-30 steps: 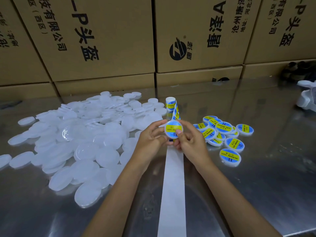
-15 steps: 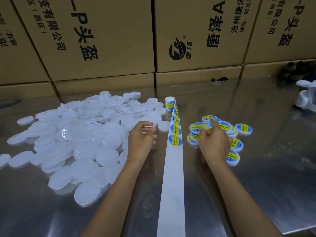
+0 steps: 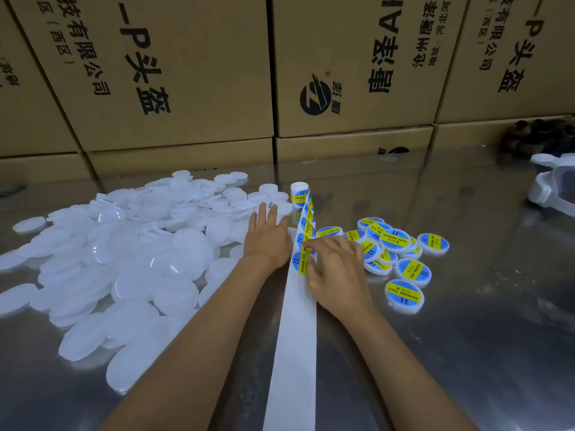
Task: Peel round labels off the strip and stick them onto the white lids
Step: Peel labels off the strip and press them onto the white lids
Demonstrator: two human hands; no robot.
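A white backing strip (image 3: 295,353) runs from the near edge up to a small label roll (image 3: 299,194), with round blue-and-yellow labels (image 3: 306,223) on its far part. A large pile of bare white lids (image 3: 149,244) lies to the left. My left hand (image 3: 267,237) reaches flat, fingers straight, onto lids at the pile's right edge. My right hand (image 3: 334,269) rests on the strip with its fingertips on the edge of a label (image 3: 299,262). Several labelled lids (image 3: 401,262) lie to the right.
The work surface is a shiny metal table (image 3: 466,337). Stacked cardboard boxes (image 3: 342,73) form a wall along its far edge. A white plastic object (image 3: 553,185) sits at the far right, with dark items (image 3: 541,135) behind it.
Both hands held a labelled lid over the strip, then the right hand set it among the labelled lids. Now the right hand is back on the strip and the left reaches further into the bare lids.
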